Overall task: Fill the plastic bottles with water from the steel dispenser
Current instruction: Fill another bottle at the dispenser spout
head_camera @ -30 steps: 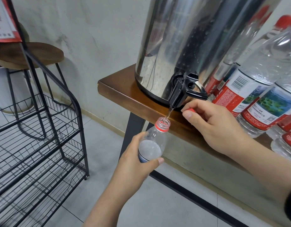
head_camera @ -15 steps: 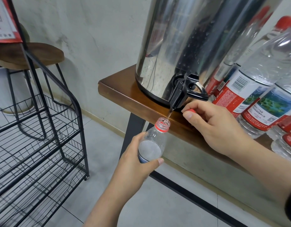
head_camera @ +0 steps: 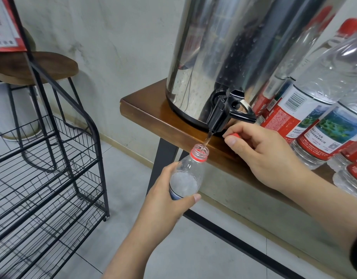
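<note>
**Bottle filling at the tap**

The left hand (head_camera: 163, 196) is gripping the plastic bottle (head_camera: 188, 174), fingers wrapped round its body, directly under the black tap (head_camera: 221, 115) of the steel dispenser (head_camera: 223, 57). Water is streaming into its neck. At 3 o'clock, the right hand (head_camera: 262, 156) is pinching a red cap (head_camera: 234, 135).

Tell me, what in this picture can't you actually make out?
All in the head view:
- Steel dispenser: its top and lid are cut off by the upper edge, so its fill level is unknown.
- Bottle: its lower body is wrapped by the left hand.
- Red cap: mostly hidden inside the right hand.
- Label print on the standing bottles: too small to read.
- Wooden table: its right end is cut off.
</note>
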A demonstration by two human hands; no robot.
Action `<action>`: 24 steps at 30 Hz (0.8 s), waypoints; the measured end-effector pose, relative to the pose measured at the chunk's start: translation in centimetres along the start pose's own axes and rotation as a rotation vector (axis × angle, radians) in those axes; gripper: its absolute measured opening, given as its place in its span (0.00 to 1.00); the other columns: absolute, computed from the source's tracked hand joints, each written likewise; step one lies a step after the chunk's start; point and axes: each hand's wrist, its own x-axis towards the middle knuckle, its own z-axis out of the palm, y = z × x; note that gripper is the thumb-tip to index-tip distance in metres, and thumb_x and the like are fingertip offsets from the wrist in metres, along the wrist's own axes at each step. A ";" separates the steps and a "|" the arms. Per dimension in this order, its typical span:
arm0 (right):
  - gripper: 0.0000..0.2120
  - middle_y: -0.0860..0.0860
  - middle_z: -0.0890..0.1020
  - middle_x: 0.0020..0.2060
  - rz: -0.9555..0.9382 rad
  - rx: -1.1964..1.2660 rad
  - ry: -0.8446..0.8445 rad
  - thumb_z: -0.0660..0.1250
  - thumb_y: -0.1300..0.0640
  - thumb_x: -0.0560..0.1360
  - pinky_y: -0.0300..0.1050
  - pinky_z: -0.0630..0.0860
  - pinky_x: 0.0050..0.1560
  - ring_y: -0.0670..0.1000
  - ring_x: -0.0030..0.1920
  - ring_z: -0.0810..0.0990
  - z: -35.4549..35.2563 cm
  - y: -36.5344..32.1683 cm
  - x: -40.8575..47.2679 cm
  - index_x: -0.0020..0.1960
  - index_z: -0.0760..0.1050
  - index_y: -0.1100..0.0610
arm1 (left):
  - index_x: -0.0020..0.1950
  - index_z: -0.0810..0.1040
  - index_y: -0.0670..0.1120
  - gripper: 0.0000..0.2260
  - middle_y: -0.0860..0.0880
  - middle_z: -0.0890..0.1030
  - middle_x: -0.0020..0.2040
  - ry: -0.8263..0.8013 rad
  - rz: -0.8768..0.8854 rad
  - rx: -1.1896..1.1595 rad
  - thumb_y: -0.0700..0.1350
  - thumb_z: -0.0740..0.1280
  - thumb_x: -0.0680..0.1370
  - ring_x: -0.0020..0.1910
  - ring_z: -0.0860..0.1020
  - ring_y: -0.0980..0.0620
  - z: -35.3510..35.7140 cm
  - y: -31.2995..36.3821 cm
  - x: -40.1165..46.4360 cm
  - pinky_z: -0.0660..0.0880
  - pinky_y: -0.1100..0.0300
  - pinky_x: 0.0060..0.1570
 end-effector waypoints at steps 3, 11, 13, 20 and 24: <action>0.19 0.49 0.82 0.40 0.002 0.002 -0.003 0.58 0.31 0.71 0.45 0.73 0.44 0.51 0.41 0.79 0.0 -0.1 0.0 0.49 0.78 0.41 | 0.69 0.68 0.66 0.31 0.65 0.76 0.61 -0.004 0.001 0.001 0.49 0.79 0.72 0.61 0.76 0.61 0.0 0.1 0.0 0.73 0.78 0.46; 0.17 0.49 0.82 0.40 -0.005 0.001 0.000 0.59 0.31 0.72 0.47 0.73 0.44 0.51 0.41 0.79 0.0 0.0 0.0 0.49 0.77 0.40 | 0.69 0.68 0.66 0.31 0.66 0.77 0.61 0.001 -0.005 0.009 0.49 0.79 0.72 0.61 0.76 0.62 -0.1 0.0 0.0 0.73 0.78 0.47; 0.17 0.50 0.82 0.40 -0.008 -0.002 0.001 0.59 0.31 0.72 0.47 0.73 0.44 0.52 0.41 0.79 0.1 0.0 0.1 0.49 0.77 0.40 | 0.69 0.68 0.66 0.31 0.66 0.76 0.61 0.001 -0.007 0.012 0.49 0.79 0.73 0.61 0.76 0.63 0.0 0.1 0.0 0.72 0.79 0.47; 0.17 0.49 0.82 0.40 -0.010 -0.002 -0.001 0.59 0.31 0.72 0.48 0.74 0.45 0.51 0.41 0.79 0.0 0.1 0.0 0.49 0.77 0.40 | 0.69 0.68 0.66 0.31 0.66 0.77 0.60 0.004 -0.009 0.005 0.49 0.79 0.73 0.60 0.75 0.65 -0.1 0.1 0.0 0.72 0.78 0.46; 0.17 0.49 0.82 0.40 -0.007 -0.006 0.000 0.58 0.31 0.72 0.47 0.74 0.44 0.51 0.41 0.79 0.0 0.0 0.1 0.49 0.77 0.40 | 0.68 0.68 0.67 0.31 0.67 0.77 0.60 0.003 -0.003 0.003 0.49 0.79 0.73 0.60 0.75 0.66 -0.1 0.1 0.0 0.72 0.79 0.45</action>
